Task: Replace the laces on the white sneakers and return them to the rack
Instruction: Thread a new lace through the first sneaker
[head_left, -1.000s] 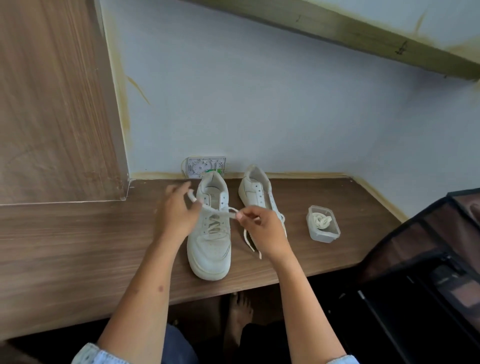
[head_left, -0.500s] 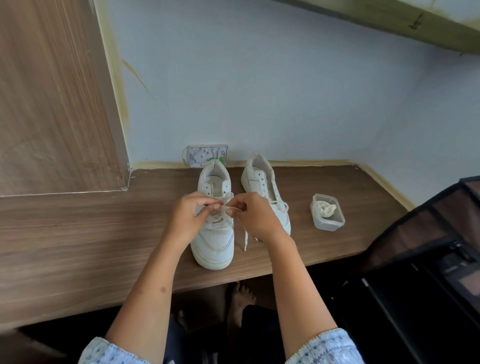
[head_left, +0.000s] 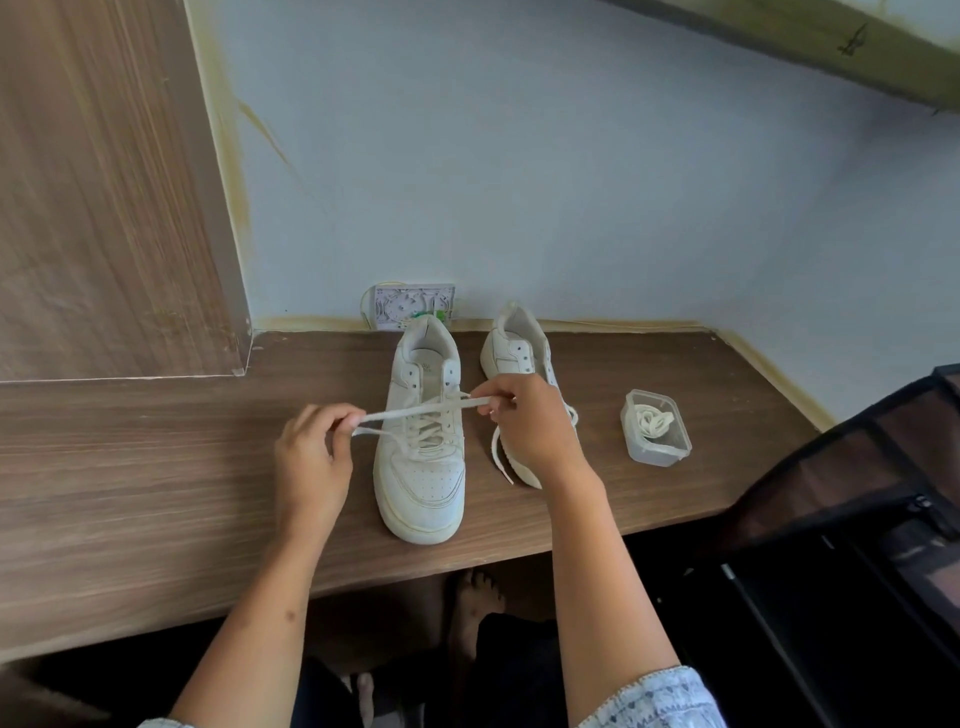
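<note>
- The near sneaker (head_left: 423, 447) stands upright on the wooden worktop (head_left: 156, 493), toe toward the person, heel toward the wall (head_left: 571, 182).
- The left hand (head_left: 311, 462) pinches one end of the cream lace (head_left: 415, 410) between thumb and curled fingers (head_left: 337, 415), just left of the shoe.
- The right hand (head_left: 530, 421) pinches the other end at the shoe's right side — the lace runs taut between the two hands, crossing over the upper eyelets.
- Lower down, the lace is already crossed through several eyelets; the topmost holes look unthreaded.
- The second sneaker (head_left: 514, 353) stands just right of the first, partly hidden behind the right hand; a loose lace end (head_left: 498, 457) hangs beside it onto the worktop.
- A small clear plastic box (head_left: 655, 428) sits to the right, apart from the shoes, with a coiled pale lace (head_left: 655, 420) inside.
- A white wall fitting (head_left: 413, 306) with green bits sits behind the near sneaker's heel — any markings on it are too small to read.
- A faint mark shows on the near sneaker's insole, illegible; no brand name can be read on either shoe.
- A dark mesh-sided rack (head_left: 857, 519) stands at the right edge.
- A bare foot (head_left: 475, 597) shows below the worktop.
</note>
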